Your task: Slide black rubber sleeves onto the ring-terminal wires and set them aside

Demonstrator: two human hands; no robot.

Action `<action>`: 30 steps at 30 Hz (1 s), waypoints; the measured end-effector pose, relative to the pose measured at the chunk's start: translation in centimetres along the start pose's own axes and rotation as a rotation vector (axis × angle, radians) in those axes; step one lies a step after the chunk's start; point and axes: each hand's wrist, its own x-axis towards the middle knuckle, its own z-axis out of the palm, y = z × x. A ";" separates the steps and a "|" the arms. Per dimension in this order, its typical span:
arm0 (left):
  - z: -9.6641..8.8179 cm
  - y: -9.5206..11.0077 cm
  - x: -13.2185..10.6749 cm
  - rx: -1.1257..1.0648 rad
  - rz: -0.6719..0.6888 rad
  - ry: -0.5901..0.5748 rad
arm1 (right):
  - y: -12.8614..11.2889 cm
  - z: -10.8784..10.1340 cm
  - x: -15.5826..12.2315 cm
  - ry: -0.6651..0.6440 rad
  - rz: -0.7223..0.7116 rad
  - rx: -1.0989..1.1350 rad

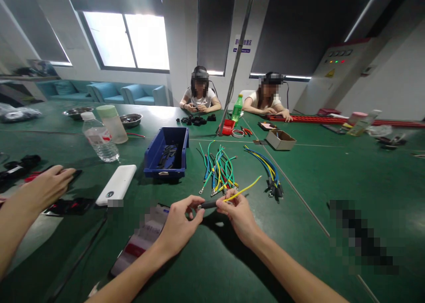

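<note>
My left hand [181, 223] and my right hand [237, 214] meet over the green table [332, 170]. Both pinch a short black sleeve [209, 204] between their fingertips. A yellow wire [244, 189] runs out of the sleeve, up and to the right past my right hand's fingers. Just beyond my hands lies a loose pile of green, blue and yellow wires [219, 170] with metal terminals. A second bundle of blue and yellow wires [267, 168] with black ends lies to the right of it.
A blue bin [166, 155] with black parts stands behind my left hand. A white power bank [117, 184], a water bottle [98, 138] and a cup [113, 124] are at left. Another person's hand [46, 188] rests at far left. Two people sit across the table.
</note>
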 end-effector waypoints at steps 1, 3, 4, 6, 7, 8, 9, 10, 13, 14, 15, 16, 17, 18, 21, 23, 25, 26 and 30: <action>0.0 -0.1 0.1 -0.007 -0.006 -0.002 | 0.0 0.0 0.0 0.005 -0.011 -0.003; 0.0 -0.3 0.2 -0.026 -0.010 -0.006 | -0.1 -0.1 0.1 0.008 -0.031 -0.013; 0.0 -0.4 0.2 -0.037 -0.010 -0.010 | -0.1 -0.1 0.1 0.011 -0.038 -0.019; 0.1 -0.6 0.3 -0.062 -0.012 -0.020 | -0.1 -0.2 0.1 0.022 -0.040 -0.028; 0.1 -0.7 0.3 -0.075 -0.015 -0.024 | -0.1 -0.2 0.2 0.027 -0.037 -0.029; 0.0 -0.7 0.3 -0.087 -0.020 -0.029 | -0.2 -0.3 0.2 0.028 -0.032 -0.029; 0.0 -0.8 0.4 -0.095 -0.025 -0.033 | -0.2 -0.3 0.3 0.028 -0.029 -0.029; 0.0 -0.8 0.4 -0.101 -0.028 -0.035 | -0.2 -0.4 0.3 0.026 -0.027 -0.030; 0.0 -0.9 0.4 -0.115 -0.034 -0.040 | -0.2 -0.5 0.5 0.023 -0.031 -0.037; 0.0 -0.9 0.4 -0.123 -0.035 -0.042 | -0.2 -0.5 0.5 0.022 -0.031 -0.040; 0.0 -0.9 0.4 -0.132 -0.037 -0.044 | -0.2 -0.5 0.6 0.022 -0.033 -0.041; 0.0 -0.9 0.4 -0.141 -0.041 -0.046 | -0.2 -0.5 0.6 0.020 -0.034 -0.042; 0.1 -1.0 0.4 -0.152 -0.047 -0.049 | -0.2 -0.5 0.6 0.018 -0.037 -0.042; 0.1 -1.0 0.5 -0.164 -0.054 -0.053 | -0.2 -0.5 0.5 0.016 -0.041 -0.043; 0.1 -1.1 0.5 -0.200 -0.068 -0.059 | -0.3 -0.5 0.4 0.009 -0.048 -0.055; 0.1 -1.2 0.5 -0.211 -0.067 -0.056 | -0.4 -0.4 0.3 0.012 -0.042 -0.072; 0.1 -1.3 0.6 -0.212 -0.060 -0.052 | -0.5 -0.3 0.3 0.018 -0.035 -0.090; 0.1 -1.4 0.6 -0.211 -0.057 -0.050 | -0.5 -0.3 0.2 0.021 -0.033 -0.096; 0.1 -1.3 0.5 -0.210 -0.050 -0.043 | -0.6 -0.1 0.2 0.040 -0.035 -0.127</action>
